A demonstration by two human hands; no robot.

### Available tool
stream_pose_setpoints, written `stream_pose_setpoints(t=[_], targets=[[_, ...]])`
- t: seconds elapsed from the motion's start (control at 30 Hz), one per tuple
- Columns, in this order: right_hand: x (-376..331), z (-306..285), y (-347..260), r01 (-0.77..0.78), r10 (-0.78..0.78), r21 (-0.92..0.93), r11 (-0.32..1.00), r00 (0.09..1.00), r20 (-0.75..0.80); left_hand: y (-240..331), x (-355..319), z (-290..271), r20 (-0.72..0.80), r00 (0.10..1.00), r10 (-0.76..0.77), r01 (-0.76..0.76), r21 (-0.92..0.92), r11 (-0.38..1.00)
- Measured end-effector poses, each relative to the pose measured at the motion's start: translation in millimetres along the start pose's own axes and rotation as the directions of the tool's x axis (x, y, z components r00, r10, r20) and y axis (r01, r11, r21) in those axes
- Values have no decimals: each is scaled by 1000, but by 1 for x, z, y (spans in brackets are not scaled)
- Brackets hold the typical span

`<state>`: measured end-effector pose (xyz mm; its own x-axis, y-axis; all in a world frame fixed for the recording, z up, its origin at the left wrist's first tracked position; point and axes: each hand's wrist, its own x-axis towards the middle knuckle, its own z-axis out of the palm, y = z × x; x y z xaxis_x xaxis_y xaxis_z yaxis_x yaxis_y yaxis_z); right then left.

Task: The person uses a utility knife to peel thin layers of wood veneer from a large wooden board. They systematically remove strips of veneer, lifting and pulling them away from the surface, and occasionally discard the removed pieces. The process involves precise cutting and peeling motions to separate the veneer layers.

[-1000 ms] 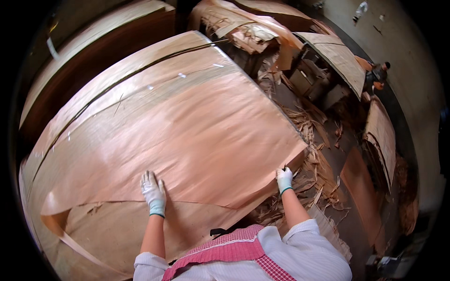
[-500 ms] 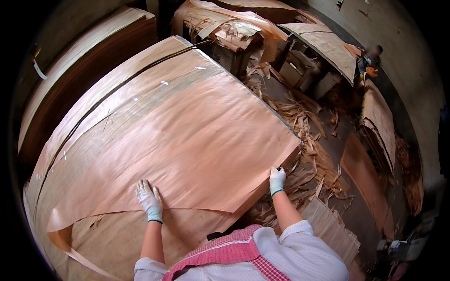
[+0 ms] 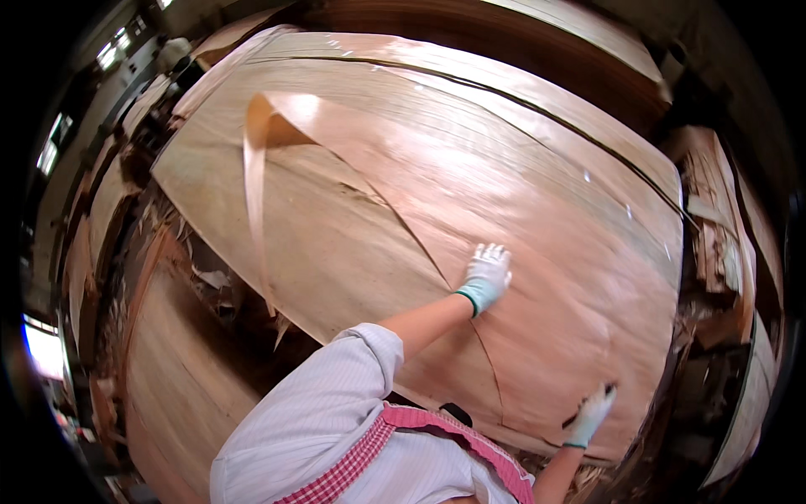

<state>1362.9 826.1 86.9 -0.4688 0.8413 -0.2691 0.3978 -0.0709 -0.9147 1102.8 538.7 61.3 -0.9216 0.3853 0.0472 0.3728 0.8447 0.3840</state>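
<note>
In the head view, the pinkish veneer sheet (image 3: 546,294) runs from upper left of centre to the lower right of the frame, on a wide stack of paler sheets (image 3: 336,252). Its far-left end curls up, trailing a narrow strip (image 3: 255,197) downward. The sheet lies under the left grip (image 3: 489,273), right of the frame's centre, palm down, fingers extended and slightly apart, pressing without grasping. At lower right, the right grip (image 3: 593,415) is closed round a small dark object (image 3: 611,390), over the sheet; contact there is unclear.
</note>
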Motion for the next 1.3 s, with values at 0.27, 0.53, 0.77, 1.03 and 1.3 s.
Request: stream_pose_setpoints(t=[0.27, 0.53, 0.77, 1.03, 1.3], targets=[[-62, 270, -65, 889, -346, -342, 304, 438, 830, -153, 64, -36, 89, 985, -148, 132, 165, 977], [-55, 285, -54, 871, -87, -447, 204, 471, 878, -488, 104, -138, -91, 852, -516, 501, 429, 752], [-87, 449, -151, 755, -166, -641, 140, 656, 736, -643, 121, -213, -261, 769, -584, 627, 483, 610], [-278, 833, -178, 986, -87, -164, -39, 160, 983, -693, 110, -191, -514, 754, -409, 528, 104, 843], [-299, 930, -179, 996, -196, -80, 30, 84, 977, -674, 130, -201, -418, 836, -356, 499, 304, 812]])
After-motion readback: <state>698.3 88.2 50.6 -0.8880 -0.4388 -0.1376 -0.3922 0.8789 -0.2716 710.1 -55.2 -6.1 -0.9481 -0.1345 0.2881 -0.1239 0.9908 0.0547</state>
